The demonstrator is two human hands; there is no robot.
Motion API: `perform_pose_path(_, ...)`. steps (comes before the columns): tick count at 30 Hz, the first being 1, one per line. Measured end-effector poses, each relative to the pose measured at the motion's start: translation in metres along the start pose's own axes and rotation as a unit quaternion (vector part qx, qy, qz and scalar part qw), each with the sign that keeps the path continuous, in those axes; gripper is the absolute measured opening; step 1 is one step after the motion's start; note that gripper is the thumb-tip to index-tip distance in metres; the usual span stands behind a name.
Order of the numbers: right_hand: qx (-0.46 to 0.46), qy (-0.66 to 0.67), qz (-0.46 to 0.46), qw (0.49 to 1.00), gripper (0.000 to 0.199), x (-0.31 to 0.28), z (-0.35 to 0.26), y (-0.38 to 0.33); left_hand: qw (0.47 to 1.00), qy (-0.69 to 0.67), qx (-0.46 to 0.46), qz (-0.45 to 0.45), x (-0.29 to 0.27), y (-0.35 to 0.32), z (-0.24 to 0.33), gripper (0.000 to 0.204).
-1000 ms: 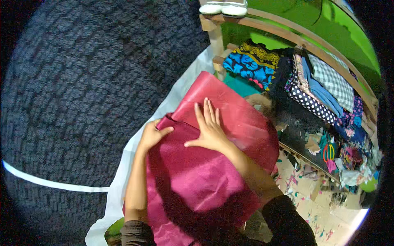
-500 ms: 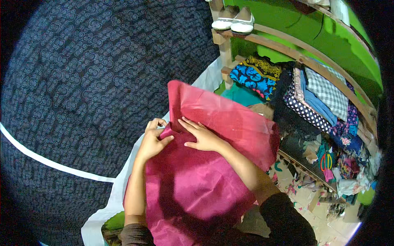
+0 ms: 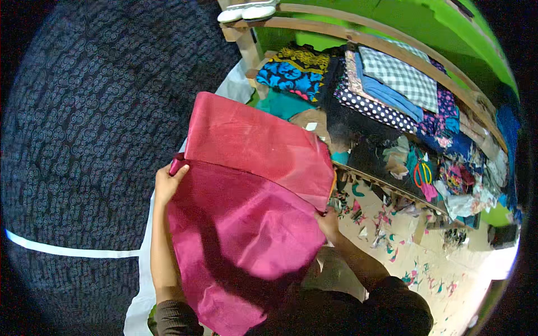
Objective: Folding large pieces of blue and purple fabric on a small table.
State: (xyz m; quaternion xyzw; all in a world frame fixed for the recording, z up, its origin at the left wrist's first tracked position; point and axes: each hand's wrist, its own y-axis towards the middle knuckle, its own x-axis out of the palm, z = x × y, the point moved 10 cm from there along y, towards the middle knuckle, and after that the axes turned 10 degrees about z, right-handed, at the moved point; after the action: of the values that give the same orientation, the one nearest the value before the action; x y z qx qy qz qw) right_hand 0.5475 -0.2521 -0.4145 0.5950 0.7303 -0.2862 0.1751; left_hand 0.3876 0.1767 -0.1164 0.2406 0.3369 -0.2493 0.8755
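Note:
A large piece of magenta cloth (image 3: 263, 224) hangs over my lap. Its far part is a lighter pinkish-red panel (image 3: 252, 137), and a dark edge line runs across between the two shades. My left hand (image 3: 168, 182) pinches the left end of that line, where a small rolled bit of cloth sticks out past the thumb. At the right end, my right hand (image 3: 329, 225) grips the cloth's edge, its fingers partly hidden. Between the hands the cloth is fairly taut, while its near part sags in folds under a dark shadow.
Dark patterned fabric (image 3: 106, 129) with a white band spreads at left. A wooden shelf (image 3: 386, 182) at right bears folded cloths, including a checked cloth (image 3: 400, 78), and scissors (image 3: 422, 172) with red and yellow handles. White-soled shoes (image 3: 246, 12) sit above. Scraps litter the floor (image 3: 392, 241).
My right hand has left the middle of the cloth, where it lay flat, and now grips the right edge. The cloth is stretched wider between my hands. The view has shifted to the right.

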Motion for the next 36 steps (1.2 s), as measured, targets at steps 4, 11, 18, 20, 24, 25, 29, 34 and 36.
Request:
perform_pose_path(4, 0.002, 0.076, -0.081, 0.994, 0.057, -0.003, -0.008, -0.007, 0.997, -0.073, -0.035, 0.005, -0.002, 0.004, -0.004, 0.024)
perform_pose_path(11, 0.183, 0.417, -0.451, 0.768, 0.035, 0.008, -0.056, -0.049, 0.985, -0.136, -0.079, 0.068, -0.042, 0.013, -0.008, 0.022)
perform_pose_path(18, 0.063, 0.191, -0.539, 0.818, 0.032, -0.031, -0.081, -0.065, 0.973, 0.076, -0.029, 0.217, -0.118, 0.044, 0.000, 0.036)
perform_pose_path(20, 0.020, 0.066, -0.504, 0.861, 0.032, -0.037, -0.068, -0.053, 0.978, 0.058, -0.077, 0.183, -0.115, 0.052, -0.016, 0.033)
perform_pose_path(24, -0.053, 0.003, -0.378, 0.924, 0.025, -0.060, -0.077, -0.029, 0.978, -0.139, -0.102, 0.115, -0.109, 0.045, -0.023, 0.024)
perform_pose_path(25, -0.036, -0.053, -0.347, 0.936, 0.025, -0.067, -0.077, -0.024, 0.986, -0.092, -0.087, 0.112, -0.119, 0.044, -0.026, 0.023)
perform_pose_path(29, -0.134, 0.241, -0.163, 0.947, 0.039, -0.085, -0.077, 0.001, 0.984, -0.152, -0.096, 0.005, -0.081, 0.032, 0.006, 0.024)
perform_pose_path(34, -0.452, 0.077, 0.224, 0.860, 0.066, -0.122, -0.208, -0.053, 0.975, -0.197, -0.097, -0.025, -0.079, 0.020, 0.017, 0.022)
perform_pose_path(36, -0.514, 0.038, 0.215, 0.829, 0.075, -0.127, -0.277, -0.062, 0.966, -0.231, -0.102, -0.059, -0.070, 0.013, 0.036, 0.021)
